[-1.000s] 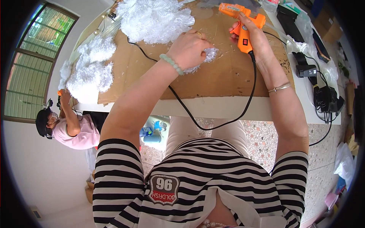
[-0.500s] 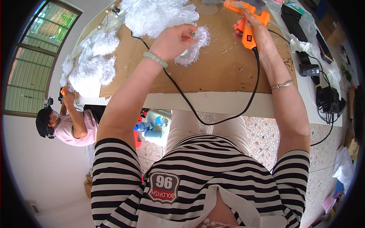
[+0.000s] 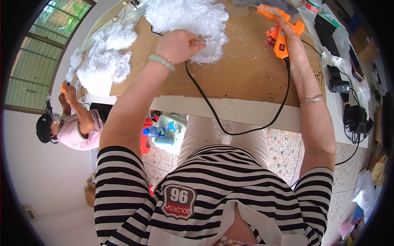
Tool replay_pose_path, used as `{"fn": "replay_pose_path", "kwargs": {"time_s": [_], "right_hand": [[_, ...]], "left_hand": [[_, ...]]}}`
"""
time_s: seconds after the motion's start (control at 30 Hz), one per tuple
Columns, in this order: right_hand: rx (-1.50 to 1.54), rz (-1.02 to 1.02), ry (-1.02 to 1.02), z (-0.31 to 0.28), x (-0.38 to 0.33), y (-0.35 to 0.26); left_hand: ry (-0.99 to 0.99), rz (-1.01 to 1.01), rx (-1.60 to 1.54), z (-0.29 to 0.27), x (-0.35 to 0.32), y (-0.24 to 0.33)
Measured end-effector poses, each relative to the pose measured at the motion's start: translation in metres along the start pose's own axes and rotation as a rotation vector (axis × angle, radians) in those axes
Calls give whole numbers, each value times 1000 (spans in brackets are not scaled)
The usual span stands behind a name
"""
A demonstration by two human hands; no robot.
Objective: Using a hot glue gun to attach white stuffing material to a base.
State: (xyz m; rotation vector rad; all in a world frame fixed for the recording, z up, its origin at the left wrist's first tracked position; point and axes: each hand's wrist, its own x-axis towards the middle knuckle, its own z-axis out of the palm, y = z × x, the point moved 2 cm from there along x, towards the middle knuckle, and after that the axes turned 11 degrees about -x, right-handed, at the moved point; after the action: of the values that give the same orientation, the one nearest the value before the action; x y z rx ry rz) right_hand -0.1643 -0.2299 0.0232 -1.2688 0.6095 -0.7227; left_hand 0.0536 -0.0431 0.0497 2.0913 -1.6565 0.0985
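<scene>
My right hand (image 3: 292,41) is wrapped round an orange hot glue gun (image 3: 280,39), held above the right part of the cardboard, its nozzle pointing up and left. A black cord hangs from its handle in a loop over the table's near edge. My left hand (image 3: 178,46), with a green bead bracelet on the wrist, is closed in a pinch at the left edge of a small white fringed piece (image 3: 212,50). The fingertips are partly hidden. This piece meets a larger heap of shaggy white material (image 3: 186,15) just beyond it.
More white shaggy pieces (image 3: 106,61) lie at the left. Brown cardboard (image 3: 250,78) covers the table. At the right are a plastic bottle (image 3: 311,7), black adapters (image 3: 355,117) and cables. A co-worker (image 3: 76,127) in pink stands at the left, holding an orange tool (image 3: 64,87).
My left hand has shifted slightly left and down, and the fringed piece now lies flatter against the heap. The glue gun appears a little further right and lower.
</scene>
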Motion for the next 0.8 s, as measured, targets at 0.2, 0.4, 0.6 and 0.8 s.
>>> {"fn": "replay_pose_path", "kwargs": {"time_s": [0.2,0.4,0.6,0.8], "right_hand": [[-18,33,-12,1,-1,0],[-6,33,-22,1,1,2],[-19,52,-21,-2,2,4],[-27,39,-29,-2,0,5]], "left_hand": [[-191,-148,79,11,-6,15],[-191,-213,-155,24,-11,16],[53,-36,-390,19,-28,51],[319,-370,-730,-45,-48,-18]]}}
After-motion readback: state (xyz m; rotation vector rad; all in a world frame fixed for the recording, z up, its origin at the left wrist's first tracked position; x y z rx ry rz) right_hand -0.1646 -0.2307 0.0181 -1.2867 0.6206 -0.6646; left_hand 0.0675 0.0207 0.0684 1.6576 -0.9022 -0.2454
